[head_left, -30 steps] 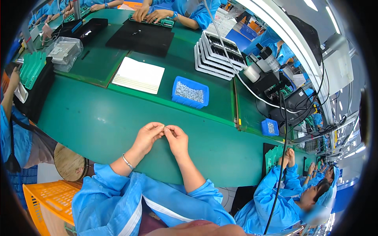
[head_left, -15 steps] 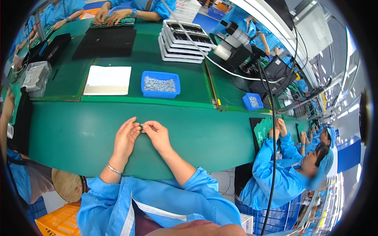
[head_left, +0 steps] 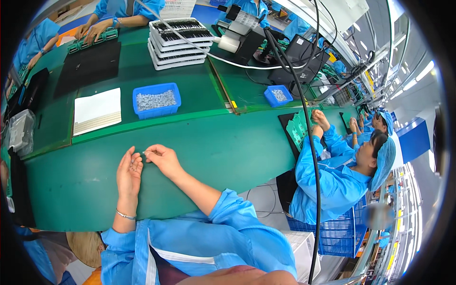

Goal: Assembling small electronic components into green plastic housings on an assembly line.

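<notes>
Over the near part of the green table, my left hand (head_left: 128, 176) is held palm up, its fingers curled into a loose cup. Tiny light specks seem to lie among those fingers, too small to make out. Just to its right, my right hand (head_left: 164, 160) pinches a tiny whitish part (head_left: 144, 152) between thumb and forefinger, close to the left fingertips. Beyond the hands stands a blue bin (head_left: 156, 110) filled with small light-grey parts (head_left: 156, 99).
White sheets (head_left: 97, 110) lie left of the bin. Stacked white trays (head_left: 183, 61) hold dark strips farther back. A smaller blue bin (head_left: 278, 97) stands to the right, and a black cable (head_left: 314, 175) hangs down. A co-worker (head_left: 327, 166) sits at the right beside green boards (head_left: 298, 130).
The view has turned, so the table and its things sit farther left. My right hand has drawn slightly back from the left, and the whitish part shows more plainly at its fingertips.
</notes>
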`<state>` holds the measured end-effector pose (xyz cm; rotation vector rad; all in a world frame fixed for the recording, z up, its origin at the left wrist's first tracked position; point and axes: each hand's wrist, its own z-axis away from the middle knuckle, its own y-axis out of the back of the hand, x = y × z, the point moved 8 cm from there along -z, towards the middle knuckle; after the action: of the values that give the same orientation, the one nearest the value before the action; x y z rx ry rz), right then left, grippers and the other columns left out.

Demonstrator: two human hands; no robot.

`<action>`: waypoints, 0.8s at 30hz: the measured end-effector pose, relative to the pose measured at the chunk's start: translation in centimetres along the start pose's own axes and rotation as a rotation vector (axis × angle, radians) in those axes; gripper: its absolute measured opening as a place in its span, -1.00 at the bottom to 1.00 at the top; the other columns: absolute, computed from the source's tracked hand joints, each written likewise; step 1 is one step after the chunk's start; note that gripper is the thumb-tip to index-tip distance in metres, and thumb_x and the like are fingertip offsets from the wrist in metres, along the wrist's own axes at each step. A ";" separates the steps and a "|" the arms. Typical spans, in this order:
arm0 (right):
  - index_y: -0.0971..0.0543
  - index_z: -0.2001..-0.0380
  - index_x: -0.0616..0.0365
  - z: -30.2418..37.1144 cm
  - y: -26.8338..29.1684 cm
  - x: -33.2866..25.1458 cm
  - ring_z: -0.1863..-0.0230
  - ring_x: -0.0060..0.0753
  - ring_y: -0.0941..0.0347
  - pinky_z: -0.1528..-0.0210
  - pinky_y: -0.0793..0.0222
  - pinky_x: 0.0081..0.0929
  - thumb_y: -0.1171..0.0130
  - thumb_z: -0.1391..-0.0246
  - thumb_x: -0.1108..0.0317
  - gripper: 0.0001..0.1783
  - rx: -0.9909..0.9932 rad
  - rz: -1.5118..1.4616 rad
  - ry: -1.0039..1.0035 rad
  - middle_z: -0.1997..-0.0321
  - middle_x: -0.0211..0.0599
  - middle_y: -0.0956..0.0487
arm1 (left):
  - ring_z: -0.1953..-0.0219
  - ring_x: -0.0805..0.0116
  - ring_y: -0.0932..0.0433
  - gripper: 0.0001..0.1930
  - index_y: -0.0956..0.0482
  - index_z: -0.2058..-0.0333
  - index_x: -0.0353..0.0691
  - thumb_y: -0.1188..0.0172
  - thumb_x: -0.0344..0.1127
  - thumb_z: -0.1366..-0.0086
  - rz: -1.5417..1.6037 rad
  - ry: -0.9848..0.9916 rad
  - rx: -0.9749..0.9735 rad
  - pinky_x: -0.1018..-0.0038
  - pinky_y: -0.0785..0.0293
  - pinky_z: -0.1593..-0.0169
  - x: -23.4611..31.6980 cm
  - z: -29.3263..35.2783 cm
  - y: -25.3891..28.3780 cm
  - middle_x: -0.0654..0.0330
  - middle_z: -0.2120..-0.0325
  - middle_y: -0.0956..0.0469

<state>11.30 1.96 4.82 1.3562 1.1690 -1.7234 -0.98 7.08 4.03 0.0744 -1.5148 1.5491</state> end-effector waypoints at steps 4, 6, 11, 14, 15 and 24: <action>-0.53 0.33 0.25 -0.1 -0.1 0.0 0.37 -0.66 -0.43 0.27 -0.37 -0.69 -0.14 -0.06 0.41 -0.86 0.003 0.012 0.012 0.39 -0.45 -0.53 | 0.30 0.51 -0.50 -0.61 -0.29 -0.05 -0.37 0.01 -0.27 -0.33 -0.014 -0.003 -0.005 0.62 -0.45 0.20 0.1 0.1 -0.1 0.17 0.31 -0.51; -0.53 0.33 0.25 -0.2 -0.1 0.1 0.37 -0.67 -0.43 0.29 -0.37 -0.70 -0.13 -0.06 0.41 -0.86 -0.001 0.032 0.016 0.40 -0.45 -0.53 | 0.30 0.51 -0.50 -0.61 -0.29 -0.06 -0.37 0.01 -0.29 -0.32 -0.039 0.000 -0.005 0.62 -0.45 0.20 0.1 0.0 -0.2 0.17 0.30 -0.51; -0.53 0.34 0.26 0.0 -0.3 -0.4 0.38 -0.68 -0.43 0.30 -0.37 -0.70 -0.13 -0.05 0.41 -0.86 -0.005 0.011 0.009 0.40 -0.45 -0.53 | 0.30 0.52 -0.50 -0.63 -0.30 -0.05 -0.34 0.00 -0.33 -0.32 -0.066 -0.008 0.015 0.63 -0.45 0.20 0.0 -0.1 0.3 0.18 0.30 -0.52; -0.53 0.34 0.26 0.0 -0.3 -0.5 0.38 -0.68 -0.43 0.31 -0.37 -0.70 -0.13 -0.05 0.41 -0.86 -0.010 0.027 0.003 0.40 -0.45 -0.53 | 0.31 0.53 -0.50 -0.67 -0.34 -0.02 -0.33 -0.01 -0.34 -0.31 -0.048 0.011 0.002 0.64 -0.46 0.21 -0.3 -0.3 0.6 0.18 0.32 -0.53; -0.53 0.35 0.26 -0.1 -0.2 -0.5 0.38 -0.68 -0.43 0.31 -0.37 -0.70 -0.13 -0.05 0.42 -0.86 -0.011 0.047 0.001 0.40 -0.45 -0.53 | 0.32 0.53 -0.51 -0.68 -0.35 0.00 -0.32 -0.02 -0.32 -0.31 -0.047 0.012 -0.001 0.64 -0.46 0.22 -0.4 -0.4 0.6 0.19 0.33 -0.53; -0.53 0.35 0.26 0.3 -0.3 -0.7 0.38 -0.67 -0.44 0.31 -0.38 -0.68 -0.12 -0.05 0.40 -0.86 0.001 0.111 -0.005 0.40 -0.44 -0.54 | 0.30 0.49 -0.50 -0.63 -0.31 -0.04 -0.37 0.01 -0.31 -0.32 -0.020 0.026 -0.008 0.62 -0.46 0.19 -0.2 0.1 0.0 0.15 0.29 -0.51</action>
<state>11.13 1.77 5.61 1.3900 1.0700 -1.6485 -0.93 6.95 3.91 0.0644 -1.4957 1.5221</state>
